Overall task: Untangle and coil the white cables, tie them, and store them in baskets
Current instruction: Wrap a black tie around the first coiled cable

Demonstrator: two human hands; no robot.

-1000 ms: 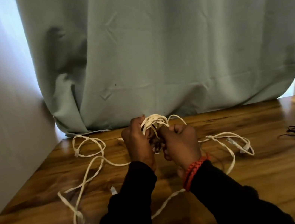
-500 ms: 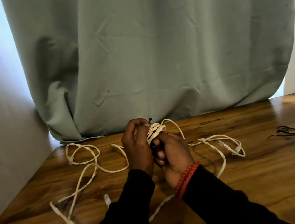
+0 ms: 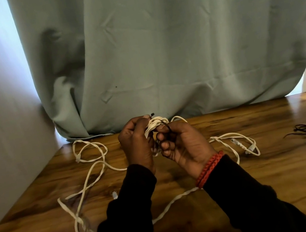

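Left hand (image 3: 136, 143) grips the small white coil (image 3: 155, 126) raised over the table (image 3: 279, 165), right hand (image 3: 184, 145) pinches a thin black tie (image 3: 167, 127) round it: cinch snugly mid-bundle, keeping loops stacked; remaining white cable (image 3: 89, 176) sprawls flat, loosely tangled, both sides.

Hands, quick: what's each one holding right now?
Left hand: grips the white cable bundle.
Right hand: fingers curled, pinching the black tie that runs over the bundle.
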